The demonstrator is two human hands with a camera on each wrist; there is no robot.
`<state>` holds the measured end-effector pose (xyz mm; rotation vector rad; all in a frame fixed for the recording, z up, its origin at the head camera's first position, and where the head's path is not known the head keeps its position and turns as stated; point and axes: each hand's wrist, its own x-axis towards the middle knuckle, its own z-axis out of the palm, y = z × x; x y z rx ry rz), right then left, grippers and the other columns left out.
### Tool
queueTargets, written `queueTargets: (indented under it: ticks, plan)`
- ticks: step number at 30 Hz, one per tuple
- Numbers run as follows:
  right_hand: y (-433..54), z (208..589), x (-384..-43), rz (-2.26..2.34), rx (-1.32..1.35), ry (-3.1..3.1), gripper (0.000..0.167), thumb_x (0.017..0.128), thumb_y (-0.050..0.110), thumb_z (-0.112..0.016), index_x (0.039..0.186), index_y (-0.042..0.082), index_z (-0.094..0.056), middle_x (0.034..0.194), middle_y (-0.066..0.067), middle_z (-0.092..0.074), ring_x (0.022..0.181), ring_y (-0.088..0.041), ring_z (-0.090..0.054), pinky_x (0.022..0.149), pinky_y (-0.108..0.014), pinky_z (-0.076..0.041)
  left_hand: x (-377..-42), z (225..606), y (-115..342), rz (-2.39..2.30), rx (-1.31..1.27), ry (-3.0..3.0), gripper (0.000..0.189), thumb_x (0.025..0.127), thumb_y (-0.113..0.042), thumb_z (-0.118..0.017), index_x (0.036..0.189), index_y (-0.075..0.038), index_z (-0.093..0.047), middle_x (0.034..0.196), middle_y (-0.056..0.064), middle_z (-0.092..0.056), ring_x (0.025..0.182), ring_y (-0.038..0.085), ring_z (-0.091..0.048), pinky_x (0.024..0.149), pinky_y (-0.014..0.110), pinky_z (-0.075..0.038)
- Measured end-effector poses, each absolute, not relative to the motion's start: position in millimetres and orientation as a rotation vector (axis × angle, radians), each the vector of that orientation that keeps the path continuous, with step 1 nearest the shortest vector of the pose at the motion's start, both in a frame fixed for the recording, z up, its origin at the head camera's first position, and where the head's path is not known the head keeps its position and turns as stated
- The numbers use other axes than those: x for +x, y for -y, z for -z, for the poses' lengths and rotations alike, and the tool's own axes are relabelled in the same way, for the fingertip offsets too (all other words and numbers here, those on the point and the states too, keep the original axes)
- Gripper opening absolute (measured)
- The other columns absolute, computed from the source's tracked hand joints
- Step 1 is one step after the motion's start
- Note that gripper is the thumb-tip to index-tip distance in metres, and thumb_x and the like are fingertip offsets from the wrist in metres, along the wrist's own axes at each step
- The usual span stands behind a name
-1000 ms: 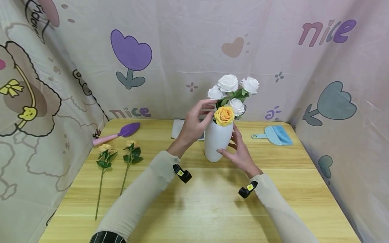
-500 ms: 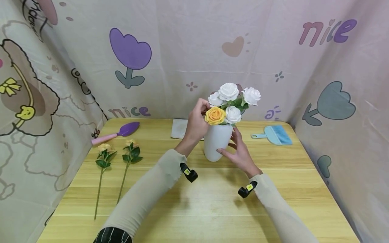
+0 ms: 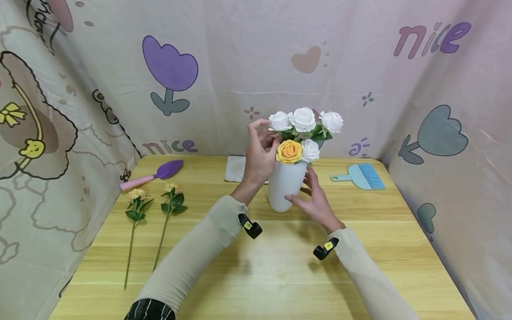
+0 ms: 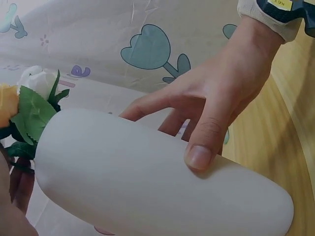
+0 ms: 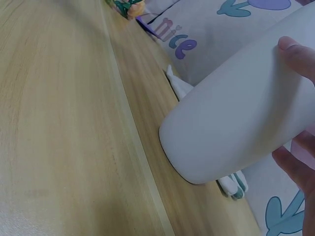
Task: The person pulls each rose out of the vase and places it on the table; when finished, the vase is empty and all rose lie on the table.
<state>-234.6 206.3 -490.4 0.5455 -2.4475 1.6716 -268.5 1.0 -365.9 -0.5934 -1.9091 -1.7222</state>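
A white vase [image 3: 286, 189] stands on the table, tilted slightly in the head view. It holds several white roses [image 3: 302, 119] and one yellow rose [image 3: 289, 152] at the front. My right hand [image 3: 318, 204] grips the vase's right side, with the thumb in front and fingers behind; the right wrist view also shows this thumb [image 5: 298, 56] on the vase [image 5: 231, 113]. At the left of the blooms, my left hand [image 3: 259, 155] reaches in with loosely bent fingers. Its index finger touches the leftmost white rose and its thumb is beside the yellow rose. Leaves hide part of the fingertips.
Two pale yellow roses on stems [image 3: 134, 218] lie at the left of the wooden table [image 3: 256, 275]. Behind them lies a purple trowel with a pink handle [image 3: 154, 174]. A white cloth [image 3: 235, 169] is behind the vase, and a light blue brush [image 3: 362, 177] lies at right.
The yellow rose shifted left with my left hand, then partly back right. The leftmost white rose now sits higher and farther left. My right hand stays on the vase.
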Motion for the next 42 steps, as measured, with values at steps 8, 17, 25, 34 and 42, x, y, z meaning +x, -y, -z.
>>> queueTargets:
  ticks: [8, 17, 25, 34, 42]
  plan:
    - [-207, 492, -235, -1.65, 0.551, 2.452, 0.118, 0.093, 0.015, -0.088, 0.176, 0.037, -0.006, 0.174, -0.018, -0.037, 0.152, -0.045, -0.048, 0.116, -0.065, -0.05, -267, 351, -1, 1.797, -0.657, 1.742, 0.025, 0.108, 0.002, -0.062, 0.124, 0.003, -0.043, 0.121, 0.025, -0.066, 0.109, 0.035, -0.074, 0.089, 0.031, -0.059]
    - [-208, 493, -234, -1.644, 0.547, 2.439, 0.123, 0.092, 0.012, -0.089, 0.176, 0.036, -0.001, 0.173, -0.023, -0.037, 0.151, -0.047, -0.049, 0.117, -0.066, -0.049, -266, 335, 5, 1.789, -0.716, 1.665, 0.009, 0.108, 0.004, -0.061, 0.11, 0.006, -0.052, 0.11, 0.025, -0.066, 0.103, 0.035, -0.074, 0.088, 0.027, -0.059]
    - [-207, 493, -234, -1.659, 0.547, 2.434, 0.124, 0.092, 0.014, -0.089, 0.176, 0.039, -0.002, 0.174, -0.022, -0.036, 0.152, -0.048, -0.048, 0.117, -0.066, -0.049, -266, 343, 6, 1.689, -0.732, 1.745, 0.012, 0.105, 0.001, -0.069, 0.115, 0.008, -0.072, 0.114, 0.023, -0.076, 0.107, 0.032, -0.076, 0.093, 0.031, -0.063]
    - [-207, 493, -234, -1.651, 0.558, 2.43, 0.125, 0.092, 0.013, -0.089, 0.176, 0.04, -0.001, 0.172, -0.022, -0.038, 0.151, -0.046, -0.049, 0.116, -0.065, -0.05, -270, 328, 16, 1.757, -0.715, 1.713, 0.019, 0.102, 0.005, -0.07, 0.121, 0.008, -0.073, 0.123, 0.023, -0.077, 0.111, 0.03, -0.075, 0.1, 0.036, -0.063]
    - [-207, 493, -234, -1.649, 0.568, 2.427, 0.125, 0.092, 0.012, -0.089, 0.175, 0.041, -0.001, 0.172, -0.022, -0.039, 0.151, -0.046, -0.049, 0.116, -0.065, -0.05, -272, 293, 45, 1.86, -0.615, 1.615, 0.034, 0.101, 0.008, -0.068, 0.135, 0.007, -0.066, 0.13, 0.026, -0.072, 0.113, 0.025, -0.073, 0.1, 0.037, -0.063]
